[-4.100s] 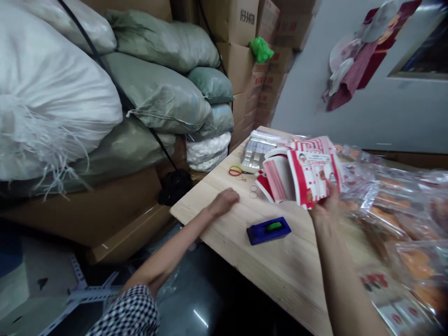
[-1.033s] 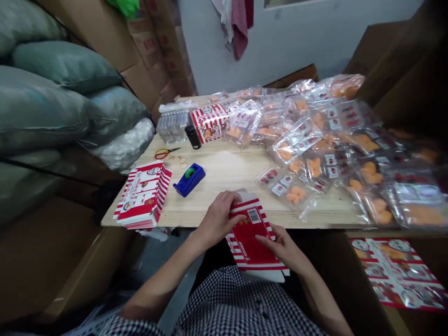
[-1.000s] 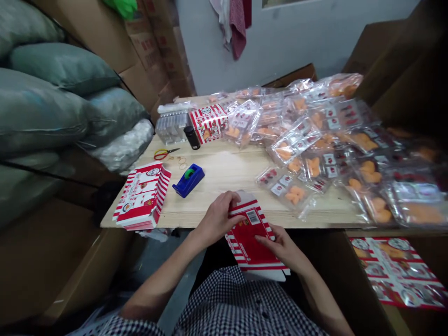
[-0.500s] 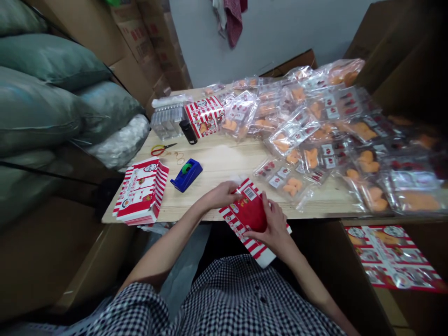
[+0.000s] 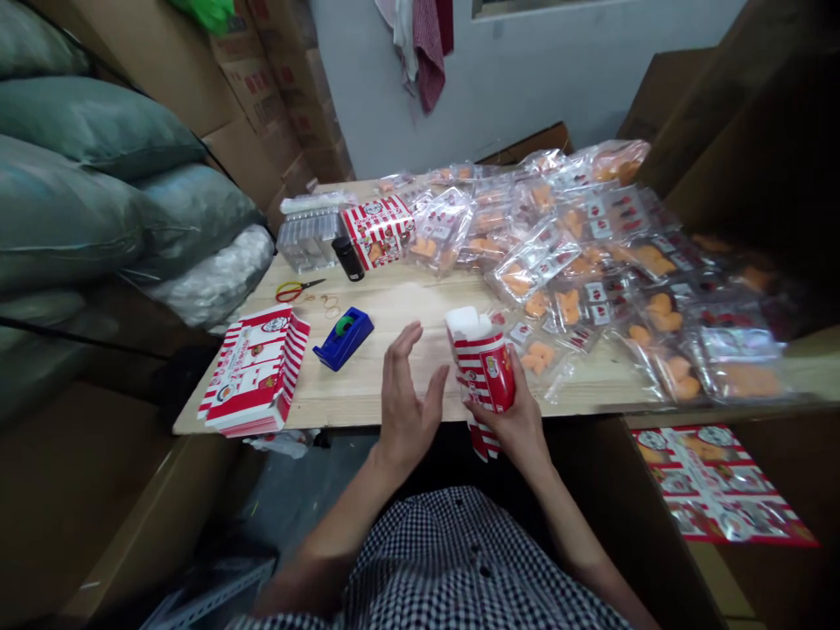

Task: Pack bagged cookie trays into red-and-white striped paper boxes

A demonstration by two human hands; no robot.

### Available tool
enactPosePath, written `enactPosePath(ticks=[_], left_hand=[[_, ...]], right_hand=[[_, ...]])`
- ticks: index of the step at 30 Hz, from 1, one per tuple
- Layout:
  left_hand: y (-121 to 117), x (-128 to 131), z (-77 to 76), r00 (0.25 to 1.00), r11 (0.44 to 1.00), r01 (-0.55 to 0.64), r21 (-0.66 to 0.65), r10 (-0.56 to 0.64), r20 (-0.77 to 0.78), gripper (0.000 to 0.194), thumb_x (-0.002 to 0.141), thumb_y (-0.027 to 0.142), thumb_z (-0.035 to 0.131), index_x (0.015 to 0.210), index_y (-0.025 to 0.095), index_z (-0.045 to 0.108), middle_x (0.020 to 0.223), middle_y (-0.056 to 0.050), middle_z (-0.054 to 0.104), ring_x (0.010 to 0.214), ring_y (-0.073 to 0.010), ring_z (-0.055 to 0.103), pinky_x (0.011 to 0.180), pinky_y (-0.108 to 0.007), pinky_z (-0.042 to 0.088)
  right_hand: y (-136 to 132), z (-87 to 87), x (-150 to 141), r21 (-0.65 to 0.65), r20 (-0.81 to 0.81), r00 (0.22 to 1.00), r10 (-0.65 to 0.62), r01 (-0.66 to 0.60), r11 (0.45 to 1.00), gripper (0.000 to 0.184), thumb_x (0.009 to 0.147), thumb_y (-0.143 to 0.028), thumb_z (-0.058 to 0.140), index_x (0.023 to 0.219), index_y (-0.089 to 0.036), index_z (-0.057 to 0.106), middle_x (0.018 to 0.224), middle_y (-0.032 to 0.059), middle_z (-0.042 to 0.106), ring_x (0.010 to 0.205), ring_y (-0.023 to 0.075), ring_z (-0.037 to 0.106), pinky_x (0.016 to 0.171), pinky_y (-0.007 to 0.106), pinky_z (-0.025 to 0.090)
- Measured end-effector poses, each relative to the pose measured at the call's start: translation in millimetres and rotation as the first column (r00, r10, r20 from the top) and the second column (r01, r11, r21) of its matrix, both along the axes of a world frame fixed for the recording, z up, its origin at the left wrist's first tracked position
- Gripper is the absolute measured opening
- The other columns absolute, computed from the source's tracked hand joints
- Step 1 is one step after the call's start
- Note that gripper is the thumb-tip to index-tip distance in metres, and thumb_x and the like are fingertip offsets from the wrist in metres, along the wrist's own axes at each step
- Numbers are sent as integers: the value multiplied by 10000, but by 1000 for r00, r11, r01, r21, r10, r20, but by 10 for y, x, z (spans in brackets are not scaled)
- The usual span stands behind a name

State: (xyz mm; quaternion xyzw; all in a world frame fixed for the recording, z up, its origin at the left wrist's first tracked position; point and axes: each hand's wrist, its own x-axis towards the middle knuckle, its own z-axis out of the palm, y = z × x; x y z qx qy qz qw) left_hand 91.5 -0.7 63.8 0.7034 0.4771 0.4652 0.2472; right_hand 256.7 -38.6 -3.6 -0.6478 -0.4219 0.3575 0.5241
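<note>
My right hand (image 5: 515, 420) is wrapped round a red-and-white striped carton (image 5: 482, 372), now opened out into a box shape and held upright over the table's near edge. My left hand (image 5: 407, 402) hovers just left of the carton with fingers stretched out and apart, holding nothing. A stack of flat striped cartons (image 5: 255, 372) lies at the table's near left corner. A blue tape dispenser (image 5: 343, 338) sits between that stack and my hands.
Many clear packets of orange snacks (image 5: 577, 262) cover the right half of the wooden table (image 5: 407, 302). At the back left stand an assembled striped box (image 5: 377, 232), a black bottle (image 5: 347, 259), clear trays (image 5: 305, 236), scissors (image 5: 295, 289). Sacks pile up left; printed sheets (image 5: 715, 486) lie lower right.
The flat carton has been popped open into a box and stood upright in my right hand. My left hand let go of it and opened beside it.
</note>
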Motion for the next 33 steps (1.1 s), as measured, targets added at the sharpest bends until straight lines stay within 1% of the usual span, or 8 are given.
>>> enactPosePath(ticks=[3, 6, 10, 15, 21, 23, 28, 33], left_hand=[[-247, 58, -351, 982, 925, 176, -337, -140, 127, 673, 991, 383, 497, 1560, 251, 162, 1627, -148, 280, 1507, -260, 285, 1226, -505, 274], [-280, 176, -594, 932, 830, 313, -462, -176, 316, 721, 967, 412, 542, 1561, 210, 187, 1561, -175, 404, 1437, -284, 414, 1197, -501, 333], [-138, 194, -579, 916, 824, 275, -495, -68, 396, 796, 845, 402, 721, 1498, 175, 325, 1413, -181, 569, 1300, -317, 556, 1134, -528, 408], [-34, 101, -457, 911, 824, 324, -465, -141, 387, 617, 821, 368, 755, 1347, 188, 487, 1331, -124, 641, 1203, -263, 623, 1063, -429, 477], [92, -35, -567, 888, 780, 298, -551, -14, 460, 406, 855, 386, 713, 1179, 169, 602, 1139, -106, 737, 966, -244, 717, 881, -386, 575], [118, -99, -592, 827, 720, 402, -565, -20, 562, 414, 830, 361, 746, 1166, 164, 604, 1149, -113, 736, 956, -245, 722, 872, -388, 581], [9, -149, -556, 664, 555, 643, -528, -60, 745, 463, 814, 317, 770, 1209, 175, 575, 1171, -123, 729, 998, -280, 724, 884, -424, 583], [-116, -40, -507, 663, 583, 676, -451, -213, 718, 690, 804, 358, 780, 1403, 212, 471, 1422, -131, 582, 1306, -318, 556, 1091, -454, 466]], right_hand=[[22, -13, -86, 48, 51, 998, -31, 29, 998, 1179, 649, -334, 850, 1602, -309, 157, 1498, 95, 478, 1316, 331, 496, 1088, 497, 424], [23, -99, -225, 64, 306, 951, 28, -50, 997, 1114, 773, -353, 743, 1613, -259, 18, 1551, 169, 325, 1402, 354, 376, 1106, 556, 383], [-28, -168, -353, 23, 526, 844, 105, -137, 990, 1275, 706, -372, 785, 1598, -231, -116, 1596, 209, 122, 1460, 445, 229, 1110, 651, 316], [-114, -122, -430, -11, 481, 863, 155, -171, 985, 1420, 587, -312, 860, 1591, -261, -142, 1596, 195, 65, 1470, 482, 177, 1126, 678, 280], [-186, 69, -243, 20, -44, 952, 302, -302, 953, 1165, 774, -285, 738, 1594, -338, -88, 1590, 115, 211, 1496, 323, 262, 1133, 524, 400], [-168, 117, -100, 21, -343, 898, 276, -286, 958, 1081, 832, -349, 722, 1592, -369, -45, 1563, 98, 359, 1402, 291, 447, 1081, 495, 472], [-138, 5, 101, -69, -688, 705, 173, -301, 951, 670, 739, -465, 825, 1329, -265, 577, 1286, 113, 687, 1195, 349, 643, 1001, 527, 528], [-166, -119, -6, -20, -762, 614, 205, -339, 941, 712, 534, -452, 942, 1177, -270, 697, 1187, 96, 745, 1180, 380, 653, 1008, 545, 519]])
